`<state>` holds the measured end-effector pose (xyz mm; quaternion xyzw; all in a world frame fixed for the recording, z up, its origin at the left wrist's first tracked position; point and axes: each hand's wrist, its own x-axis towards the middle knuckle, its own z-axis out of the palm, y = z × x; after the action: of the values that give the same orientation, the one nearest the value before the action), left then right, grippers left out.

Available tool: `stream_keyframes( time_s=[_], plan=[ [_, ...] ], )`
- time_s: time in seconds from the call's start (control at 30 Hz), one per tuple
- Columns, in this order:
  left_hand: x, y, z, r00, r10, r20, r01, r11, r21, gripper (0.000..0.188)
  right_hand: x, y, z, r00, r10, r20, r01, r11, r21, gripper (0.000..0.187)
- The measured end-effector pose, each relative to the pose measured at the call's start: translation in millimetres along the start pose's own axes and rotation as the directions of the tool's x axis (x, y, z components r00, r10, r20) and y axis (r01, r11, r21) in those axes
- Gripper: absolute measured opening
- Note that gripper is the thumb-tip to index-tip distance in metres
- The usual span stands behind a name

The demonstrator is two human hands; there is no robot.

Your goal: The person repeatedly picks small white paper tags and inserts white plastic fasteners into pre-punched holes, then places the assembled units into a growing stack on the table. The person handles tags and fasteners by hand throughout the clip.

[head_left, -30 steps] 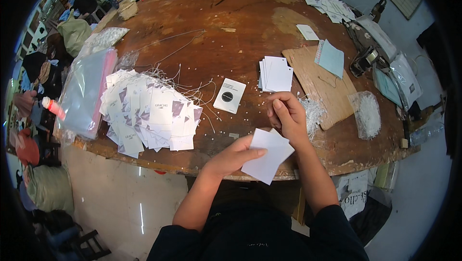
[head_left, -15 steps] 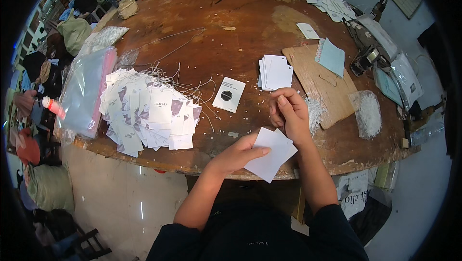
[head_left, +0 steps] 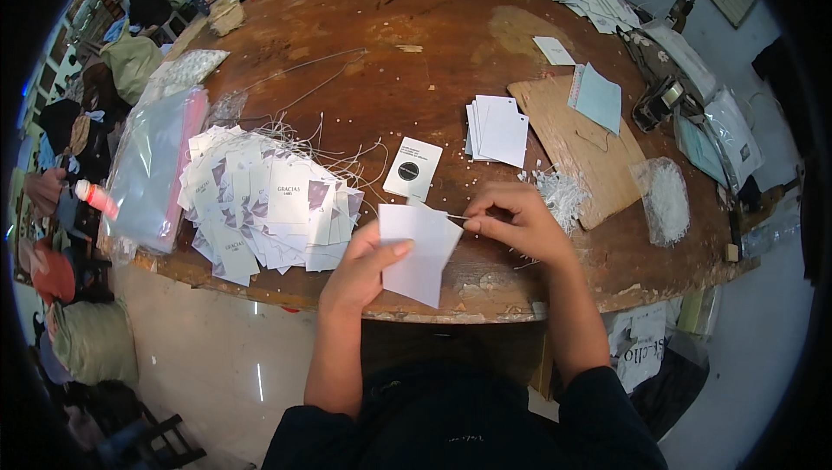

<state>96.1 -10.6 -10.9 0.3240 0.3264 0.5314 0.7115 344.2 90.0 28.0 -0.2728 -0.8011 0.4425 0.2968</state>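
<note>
My left hand (head_left: 357, 269) grips a few white card tags (head_left: 414, 253), fanned slightly, thumb across their front. Beside their upper right corner, my right hand (head_left: 520, 223) is closed in a pinch on a thin pale string (head_left: 456, 216) that reaches to the tags. Just beyond lies a single printed card (head_left: 413, 168) with a black circle. On the left is a large heap of strung tags (head_left: 260, 206), their cords (head_left: 347, 162) tangled at the far side. A small stack of blank white cards with punched holes (head_left: 500, 136) sits beyond my right hand.
Near the right hand lies a pile of small white pieces (head_left: 562, 197), beside a brown board (head_left: 563, 136) with a light blue card (head_left: 596, 99). A clear bag (head_left: 666, 201) lies farther right. Clear plastic sleeves (head_left: 152, 171) and a red-and-white bottle (head_left: 95, 198) are at left.
My left hand has moved left and up, bringing the tags more upright. My right hand has come down beside their corner and now pinches a string.
</note>
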Motion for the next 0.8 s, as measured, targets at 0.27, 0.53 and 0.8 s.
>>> stream_keyframes(
  time_s=[0.27,0.53,0.8],
  plan=[
    [8.7,4.5,15.2,0.963,0.138,-0.23,-0.104,0.983,0.154,0.037,1.4,10.3,1.8,0.889,0.227,-0.398,0.201,0.587,0.784,0.024],
    [17.6,-10.7,30.0,0.938,0.221,-0.266,-0.147,0.951,0.272,0.038,4.4,-14.4,57.7,0.887,0.314,-0.338,-0.022,0.759,0.65,0.014],
    [12.1,-16.9,21.1,0.936,0.231,-0.266,-0.127,0.925,0.359,0.037,11.2,-9.4,74.9,0.862,0.247,-0.442,-0.078,0.927,0.367,0.009]
  ],
)
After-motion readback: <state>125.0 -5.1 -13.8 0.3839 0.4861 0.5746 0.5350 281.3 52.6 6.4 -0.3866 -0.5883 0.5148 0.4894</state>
